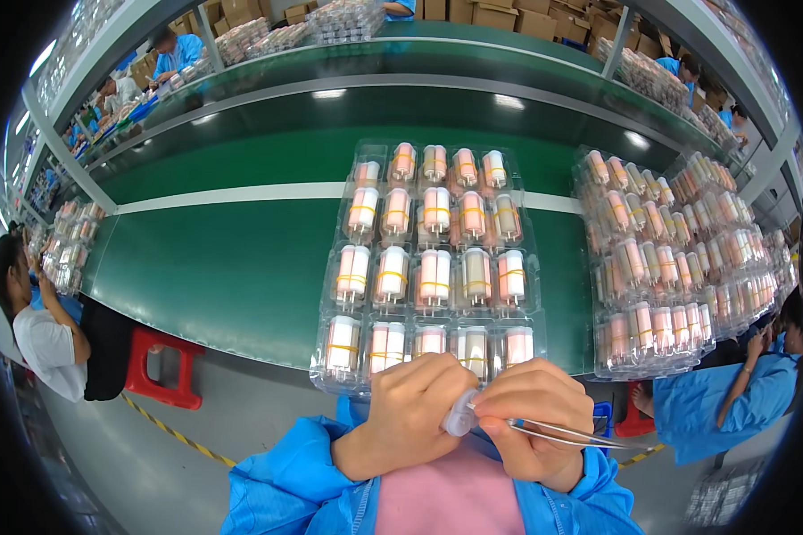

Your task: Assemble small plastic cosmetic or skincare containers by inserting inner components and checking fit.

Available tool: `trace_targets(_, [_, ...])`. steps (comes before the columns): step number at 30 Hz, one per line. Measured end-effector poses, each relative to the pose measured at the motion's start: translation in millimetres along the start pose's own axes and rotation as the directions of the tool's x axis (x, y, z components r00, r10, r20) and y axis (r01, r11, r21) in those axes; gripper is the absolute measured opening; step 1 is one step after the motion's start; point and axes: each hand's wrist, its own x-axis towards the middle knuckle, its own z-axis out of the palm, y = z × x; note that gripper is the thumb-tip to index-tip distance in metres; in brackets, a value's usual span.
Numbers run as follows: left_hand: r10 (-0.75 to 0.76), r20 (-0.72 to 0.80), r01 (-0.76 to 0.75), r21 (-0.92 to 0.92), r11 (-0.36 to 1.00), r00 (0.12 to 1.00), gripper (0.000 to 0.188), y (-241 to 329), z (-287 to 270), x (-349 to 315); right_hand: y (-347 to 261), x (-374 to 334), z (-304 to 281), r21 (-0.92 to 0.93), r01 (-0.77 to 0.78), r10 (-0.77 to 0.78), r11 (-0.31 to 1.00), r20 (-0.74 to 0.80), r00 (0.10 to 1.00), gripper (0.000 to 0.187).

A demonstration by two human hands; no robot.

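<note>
Close to my chest, my left hand [417,403] is closed around a small, round, translucent plastic piece [459,416], its rim facing right. My right hand [537,412] grips metal tweezers [567,433] that stick out to the right, while its thumb and forefinger meet the edge of the round piece. Whether they pinch something tiny there I cannot tell. Just beyond my hands stands a clear plastic tray [335,382] with rows of paired white, pink and grey cylinders [434,275], each bundle bound by a yellow rubber band.
More loaded trays [651,334] are stacked at the right of the green conveyor belt [214,259]. People sit on both sides, one [49,352] at the left near a red stool [163,367], one [732,388] at the right. Cardboard boxes [495,16] fill the far side.
</note>
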Motion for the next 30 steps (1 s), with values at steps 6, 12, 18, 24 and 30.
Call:
trace_targets(6, [-0.080, 0.039, 0.083, -0.074, 0.994, 0.996, 0.018, 0, 7, 2, 9, -5, -6, 0.020, -0.044, 0.044, 0.999, -0.021, 0.999, 0.012])
trace_targets(12, [-0.196, 0.097, 0.215, -0.242, 0.946, 0.976, 0.021, 4, 8, 5, 21, -16, -1, 0.267, -0.099, 0.144, 0.959, -0.152, 0.978, 0.010])
trace_targets(18, [-0.215, 0.116, 0.238, -0.253, 0.938, 0.970, 0.024, 2, 10, 5, 21, -15, -3, 0.201, -0.101, 0.128, 0.974, -0.130, 0.983, 0.011])
trace_targets(24, [-0.210, 0.103, 0.228, -0.205, 0.952, 0.972, 0.024, 0, 10, 6, 23, -13, -3, 0.172, -0.094, 0.113, 0.981, -0.108, 0.988, 0.013])
trace_targets(30, [-0.246, 0.167, 0.281, -0.239, 0.929, 0.955, 0.025, 0, 11, 8, 27, -21, 1, 0.273, 0.004, 0.066, 0.962, -0.248, 0.967, 0.022])
